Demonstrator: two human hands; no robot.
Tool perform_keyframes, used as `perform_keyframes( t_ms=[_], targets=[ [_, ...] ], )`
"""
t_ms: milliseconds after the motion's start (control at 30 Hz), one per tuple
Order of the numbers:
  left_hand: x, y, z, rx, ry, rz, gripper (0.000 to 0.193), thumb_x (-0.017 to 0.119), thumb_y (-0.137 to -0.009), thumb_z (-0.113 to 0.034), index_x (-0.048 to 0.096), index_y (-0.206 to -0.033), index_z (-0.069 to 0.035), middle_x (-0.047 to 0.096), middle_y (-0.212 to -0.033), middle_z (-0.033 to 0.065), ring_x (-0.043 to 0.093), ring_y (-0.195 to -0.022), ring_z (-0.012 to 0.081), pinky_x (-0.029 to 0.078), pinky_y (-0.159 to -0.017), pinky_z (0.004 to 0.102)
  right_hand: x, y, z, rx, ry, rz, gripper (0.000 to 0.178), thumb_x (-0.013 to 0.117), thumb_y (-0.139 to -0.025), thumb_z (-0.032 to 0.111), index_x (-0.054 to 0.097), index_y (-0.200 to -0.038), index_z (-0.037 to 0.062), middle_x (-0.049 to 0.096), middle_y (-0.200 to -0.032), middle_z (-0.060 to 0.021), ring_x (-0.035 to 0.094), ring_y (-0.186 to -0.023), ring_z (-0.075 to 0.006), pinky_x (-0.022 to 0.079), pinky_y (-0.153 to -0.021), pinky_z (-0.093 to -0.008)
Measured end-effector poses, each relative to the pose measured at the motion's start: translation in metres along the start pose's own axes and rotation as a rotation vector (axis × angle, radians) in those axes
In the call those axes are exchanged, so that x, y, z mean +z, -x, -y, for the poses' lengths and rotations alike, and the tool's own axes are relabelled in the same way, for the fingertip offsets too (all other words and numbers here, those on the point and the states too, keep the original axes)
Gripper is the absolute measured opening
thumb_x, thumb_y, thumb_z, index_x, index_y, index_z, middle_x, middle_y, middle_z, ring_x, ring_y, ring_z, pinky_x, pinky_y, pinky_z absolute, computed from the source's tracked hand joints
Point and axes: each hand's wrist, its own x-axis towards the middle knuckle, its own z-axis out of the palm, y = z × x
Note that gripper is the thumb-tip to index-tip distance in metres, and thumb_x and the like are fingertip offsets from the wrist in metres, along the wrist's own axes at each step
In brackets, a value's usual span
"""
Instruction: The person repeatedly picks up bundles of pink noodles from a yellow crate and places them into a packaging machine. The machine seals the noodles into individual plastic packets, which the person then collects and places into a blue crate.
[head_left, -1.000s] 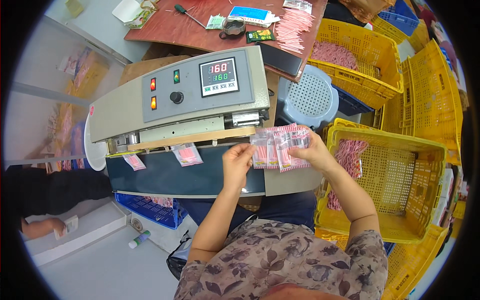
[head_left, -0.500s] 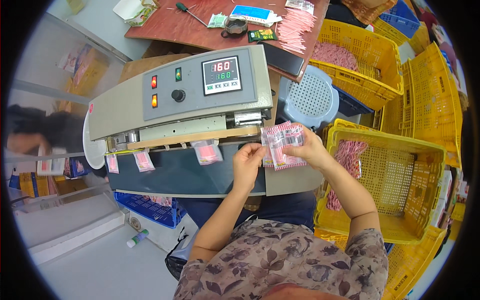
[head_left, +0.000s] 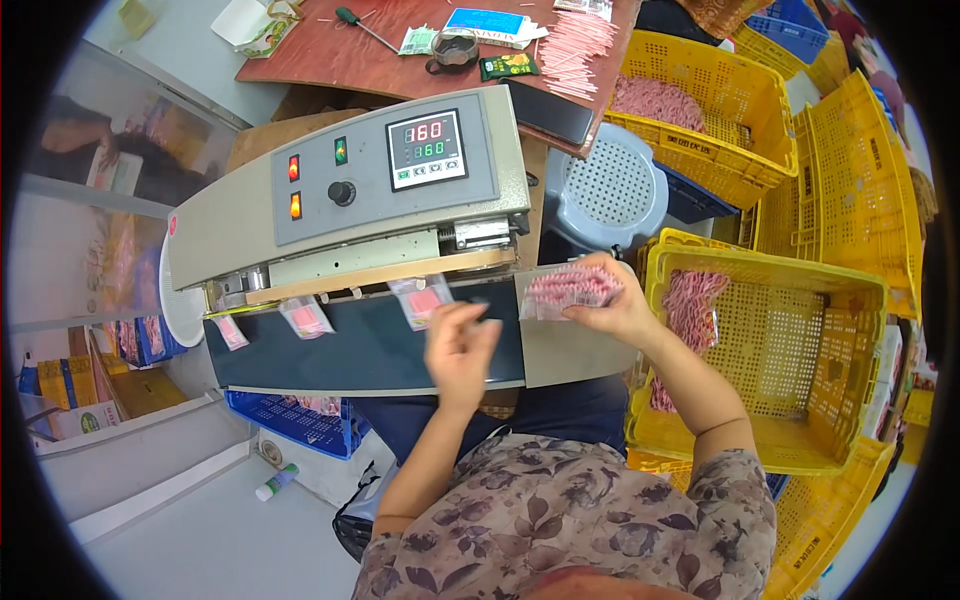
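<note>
My right hand (head_left: 615, 312) is closed round a stack of pink-and-white striped packets (head_left: 568, 289), its edges fanned toward me, above the grey plate (head_left: 560, 352) at the machine's right end. My left hand (head_left: 462, 358) is raised over the dark green belt (head_left: 370, 350), fingers apart, loosely bent and smeared by motion; nothing shows in them. Just beyond its fingertips a small clear packet with pink contents (head_left: 420, 300) hangs from the sealing slot of the grey band sealer (head_left: 350, 245). Two more such packets, a middle packet (head_left: 306, 317) and a leftmost packet (head_left: 230, 331), hang farther left.
A yellow crate (head_left: 780, 360) with pink packets stands to my right; another yellow crate (head_left: 710, 145) sits behind it. A blue-grey stool (head_left: 607, 190) is beyond the machine. On the red table (head_left: 350, 75) lie a phone (head_left: 547, 112), a cup (head_left: 453, 52) and pink sticks (head_left: 575, 55).
My left hand has left the stack and moved left over the belt. The stack in my right hand has tipped from face-up to edge-on. The hanging packets appear at different places along the sealer.
</note>
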Motion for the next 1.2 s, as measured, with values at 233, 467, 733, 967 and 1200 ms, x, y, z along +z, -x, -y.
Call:
perform_keyframes(
  t_ms=[233, 467, 733, 967, 1200],
  targets=[
    [0.024, -0.011, 0.024, -0.237, 0.137, 0.258, 0.016, 0.065, -0.075, -0.001, 0.059, -0.089, 0.003, 0.054, -0.074, 0.0013, 0.043, -0.056, 0.0032, 0.033, -0.049, 0.0162, -0.001, 0.005, -0.008, 0.082, 0.043, 0.006, 0.036, 0.068, -0.071, 0.002, 0.055, -0.104, 0.0008, 0.060, -0.092, -0.0020, 0.055, -0.083, -0.0080, 0.045, -0.077, -0.0242],
    [0.021, -0.033, 0.016, -0.632, 0.461, 0.078, 0.008, 0.064, -0.077, -0.004, 0.060, -0.082, 0.001, 0.055, -0.063, -0.0005, 0.042, -0.046, 0.0028, 0.029, -0.039, 0.0149, 0.007, -0.020, 0.007, 0.328, -0.129, -0.063, 0.033, 0.067, -0.070, 0.001, 0.055, -0.101, -0.0007, 0.061, -0.092, -0.0044, 0.057, -0.079, -0.0098, 0.047, -0.074, -0.0254],
    [-0.028, -0.022, 0.030, -0.417, 0.234, -0.244, 0.007, 0.061, -0.078, -0.001, 0.055, -0.082, 0.001, 0.053, -0.064, 0.0009, 0.042, -0.048, 0.0031, 0.030, -0.041, 0.0153, 0.004, -0.024, 0.006, 0.409, -0.286, -0.047, 0.034, 0.066, -0.070, -0.002, 0.054, -0.102, -0.0017, 0.061, -0.094, -0.0075, 0.060, -0.082, -0.0135, 0.048, -0.075, -0.0274],
    [0.023, -0.014, 0.020, -0.553, 0.314, 0.100, 0.014, 0.061, -0.081, -0.008, 0.059, -0.091, 0.002, 0.053, -0.065, -0.0011, 0.041, -0.051, 0.0023, 0.031, -0.045, 0.0163, 0.011, -0.028, 0.007, 0.371, -0.267, 0.021, 0.033, 0.066, -0.070, -0.001, 0.056, -0.102, -0.0011, 0.062, -0.093, -0.0063, 0.059, -0.081, -0.0119, 0.048, -0.074, -0.0263],
    [-0.010, -0.025, 0.029, -0.630, 0.371, -0.059, 0.007, 0.061, -0.079, -0.005, 0.060, -0.083, 0.001, 0.053, -0.063, -0.0009, 0.042, -0.047, 0.0026, 0.029, -0.039, 0.0146, 0.006, -0.027, 0.006, 0.421, -0.313, -0.056, 0.033, 0.067, -0.071, 0.000, 0.057, -0.102, -0.0009, 0.062, -0.091, -0.0053, 0.059, -0.078, -0.0109, 0.048, -0.073, -0.0263]
  ],
)
